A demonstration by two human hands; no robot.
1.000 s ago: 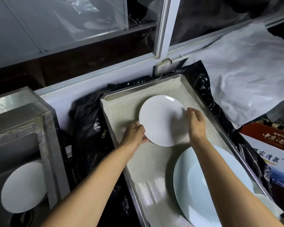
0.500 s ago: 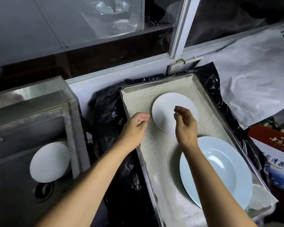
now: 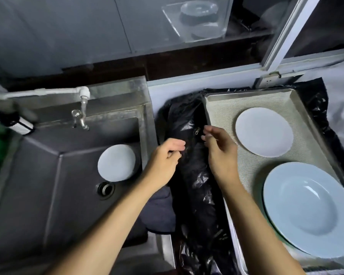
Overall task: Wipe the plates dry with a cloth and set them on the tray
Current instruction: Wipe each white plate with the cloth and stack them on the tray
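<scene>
Remaining plate [image 3: 117,162]: lying in the sink [image 3: 54,187], left of both hands, nearer the left hand [image 3: 164,158]. Left hand is curling loosely, grasping nothing; right hand [image 3: 219,148] is hanging slack, empty. The sink's raised rim is lying between; tray [image 3: 213,100], right, is carrying a small plate [image 3: 264,132] and a deep plate [image 3: 311,209].

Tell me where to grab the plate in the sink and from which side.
Grip the rim of the plate at its left or near edge, coming from above. It lies in the back right corner of the sink, close to the right wall, so that side looks cramped. The left hand, empty above the sink's right edge, is nearest; slip fingertips under the rim, thumb on top.
</scene>
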